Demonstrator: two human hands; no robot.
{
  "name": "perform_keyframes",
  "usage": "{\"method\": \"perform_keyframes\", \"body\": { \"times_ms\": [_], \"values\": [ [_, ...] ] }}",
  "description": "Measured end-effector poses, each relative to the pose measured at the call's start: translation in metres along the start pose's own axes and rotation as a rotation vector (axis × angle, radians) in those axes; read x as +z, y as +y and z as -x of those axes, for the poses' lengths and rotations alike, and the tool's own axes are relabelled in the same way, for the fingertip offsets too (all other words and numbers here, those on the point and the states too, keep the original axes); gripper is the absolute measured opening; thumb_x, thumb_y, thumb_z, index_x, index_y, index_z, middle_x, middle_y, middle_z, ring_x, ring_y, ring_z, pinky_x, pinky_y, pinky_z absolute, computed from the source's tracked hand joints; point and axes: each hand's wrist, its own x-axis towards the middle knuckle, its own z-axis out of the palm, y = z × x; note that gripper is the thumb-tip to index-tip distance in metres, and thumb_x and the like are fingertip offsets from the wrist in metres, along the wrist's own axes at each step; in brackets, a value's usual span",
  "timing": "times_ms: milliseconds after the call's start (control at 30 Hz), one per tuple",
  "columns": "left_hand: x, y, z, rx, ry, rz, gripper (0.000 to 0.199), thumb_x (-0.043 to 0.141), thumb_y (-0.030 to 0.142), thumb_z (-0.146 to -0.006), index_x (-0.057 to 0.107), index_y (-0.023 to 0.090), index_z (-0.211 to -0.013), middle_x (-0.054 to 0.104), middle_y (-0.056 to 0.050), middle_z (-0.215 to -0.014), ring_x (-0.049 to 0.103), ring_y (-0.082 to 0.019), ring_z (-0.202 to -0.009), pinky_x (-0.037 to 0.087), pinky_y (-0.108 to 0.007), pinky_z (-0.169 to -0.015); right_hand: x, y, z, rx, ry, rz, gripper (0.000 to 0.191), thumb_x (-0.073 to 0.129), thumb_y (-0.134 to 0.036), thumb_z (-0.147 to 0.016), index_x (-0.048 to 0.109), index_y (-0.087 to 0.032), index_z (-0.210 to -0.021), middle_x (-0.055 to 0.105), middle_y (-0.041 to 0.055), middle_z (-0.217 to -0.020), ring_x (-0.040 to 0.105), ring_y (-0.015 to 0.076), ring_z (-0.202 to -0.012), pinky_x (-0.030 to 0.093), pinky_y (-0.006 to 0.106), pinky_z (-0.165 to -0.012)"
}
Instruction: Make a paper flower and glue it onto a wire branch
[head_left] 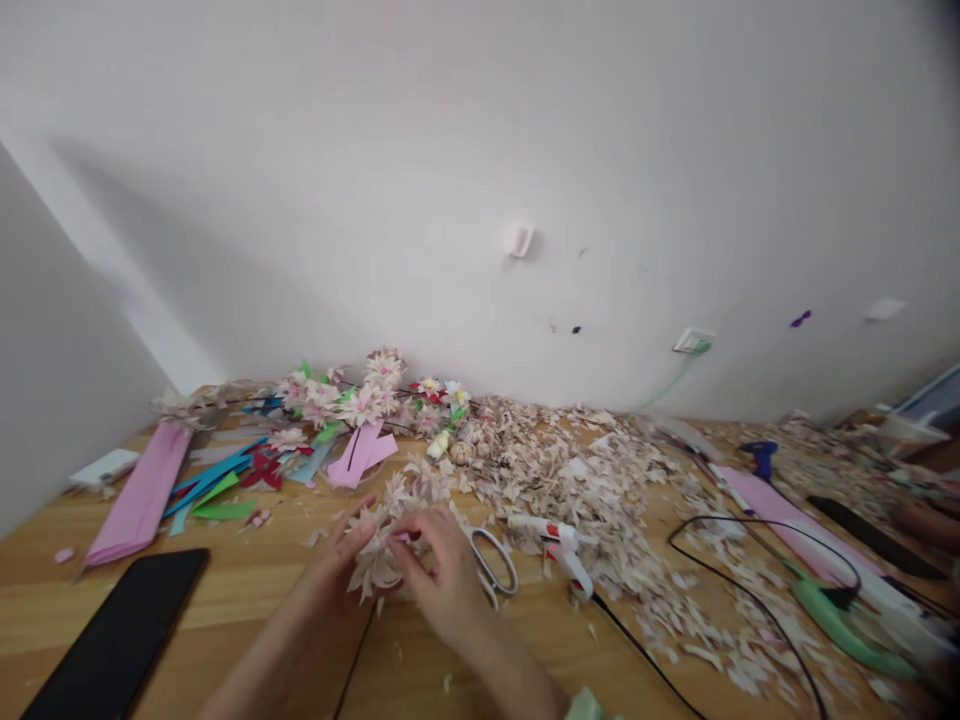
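At lower centre of the frame, the left hand [346,548] and the right hand [442,580] hold a pale paper blossom [394,540] between them, over the worktop [240,600]. The left hand is partly open, its fingers spread and curved around the blossom's left side. The right hand is more tightly curled, with its fingertips pinching in at the blossom's middle, though the petals hide the exact grip. Both forearms rise from the bottom edge and angle toward each other.

Just right of the right hand lie a pair of scissors [491,562] and a white-and-red glue gun [559,550]. A heap of paper scraps [570,490] spreads across the worktop behind them. Flowered branches [352,398] lie along the wall at upper centre, with pink paper strips [139,495] to the left and a black phone [116,635] at lower left. At the far right edge, another person's hand [919,522] lies well apart.
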Motion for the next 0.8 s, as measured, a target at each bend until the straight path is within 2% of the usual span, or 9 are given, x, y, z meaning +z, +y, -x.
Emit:
{"method": "perform_keyframes", "body": {
  "times_ms": [100,200,300,333,400,467,567,667,800],
  "values": [
    [0.000,0.003,0.003,-0.053,0.016,0.003,0.049,0.060,0.028,-0.075,0.046,0.026,-0.122,0.070,-0.003,-0.090,0.067,-0.021,-0.074,0.054,-0.034,-0.066,0.004,-0.007,-0.002,0.008,-0.029,-0.029,0.008,0.053,-0.018,-0.083,0.061,-0.019,-0.082,0.063,0.0033,-0.080,0.054,0.0178,-0.082,0.043,0.029,-0.073],
    [-0.001,0.007,0.003,-0.077,0.015,-0.024,0.041,0.059,0.024,-0.075,0.053,0.020,-0.116,0.071,-0.005,-0.084,0.067,-0.019,-0.070,0.055,-0.033,-0.065,-0.003,-0.003,-0.001,0.025,-0.048,-0.110,0.017,0.055,-0.023,-0.083,0.060,-0.023,-0.099,0.063,0.0036,-0.092,0.055,0.0180,-0.087,0.043,0.031,-0.079],
    [-0.002,0.012,0.001,-0.050,0.034,-0.035,0.034,0.058,0.022,-0.076,0.056,0.016,-0.109,0.071,-0.007,-0.088,0.067,-0.020,-0.075,0.055,-0.034,-0.068,-0.021,0.019,0.007,0.211,0.032,-0.159,0.039,0.054,-0.024,-0.080,0.047,-0.024,-0.118,0.059,0.0047,-0.104,0.057,0.0173,-0.087,0.046,0.031,-0.078],
    [-0.001,0.014,0.000,-0.042,0.048,-0.037,0.032,0.057,0.021,-0.076,0.057,0.016,-0.108,0.071,-0.008,-0.090,0.067,-0.020,-0.077,0.055,-0.034,-0.068,-0.029,0.029,0.011,0.320,0.048,-0.116,0.037,0.053,-0.023,-0.080,0.047,-0.023,-0.117,0.059,0.0046,-0.098,0.058,0.0171,-0.080,0.047,0.030,-0.072],
    [0.002,0.020,-0.003,-0.023,0.071,-0.037,0.027,0.056,0.021,-0.076,0.060,0.015,-0.103,0.071,-0.009,-0.091,0.068,-0.021,-0.076,0.056,-0.033,-0.065,-0.042,0.048,0.022,0.502,-0.048,0.114,0.026,0.053,-0.018,-0.075,0.054,-0.019,-0.100,0.060,0.0043,-0.084,0.058,0.0189,-0.074,0.047,0.030,-0.067],
    [0.009,0.026,-0.007,0.006,0.073,-0.022,0.021,0.056,0.020,-0.076,0.063,0.014,-0.095,0.071,-0.010,-0.089,0.068,-0.020,-0.071,0.056,-0.030,-0.059,-0.050,0.061,0.033,0.535,-0.170,0.394,0.026,0.058,-0.013,-0.066,0.056,-0.016,-0.092,0.061,0.0082,-0.087,0.058,0.0243,-0.084,0.045,0.035,-0.075],
    [0.022,0.034,-0.010,0.049,0.076,0.011,0.016,0.055,0.018,-0.076,0.065,0.014,-0.087,0.072,-0.010,-0.087,0.067,-0.017,-0.062,0.055,-0.027,-0.052,-0.048,0.068,0.044,0.525,-0.283,0.602,0.038,0.057,-0.008,-0.060,0.056,-0.011,-0.097,0.061,0.0148,-0.099,0.057,0.0286,-0.094,0.042,0.036,-0.080],
    [0.032,0.038,-0.011,0.056,0.052,0.033,0.016,0.053,0.018,-0.076,0.066,0.013,-0.085,0.071,-0.009,-0.084,0.065,-0.016,-0.058,0.054,-0.026,-0.049,-0.038,0.069,0.045,0.563,-0.273,0.641,0.038,0.057,-0.009,-0.058,0.057,-0.012,-0.095,0.063,0.0151,-0.095,0.060,0.0278,-0.088,0.044,0.032,-0.073],
    [0.036,0.042,-0.011,0.052,0.053,0.068,0.018,0.051,0.019,-0.078,0.065,0.011,-0.087,0.071,-0.010,-0.078,0.066,-0.017,-0.061,0.055,-0.028,-0.051,-0.040,0.071,0.039,0.609,-0.160,0.622,0.021,0.060,-0.014,-0.057,0.062,-0.017,-0.078,0.069,0.0112,-0.079,0.063,0.0267,-0.072,0.043,0.031,-0.063]
  ]
}}
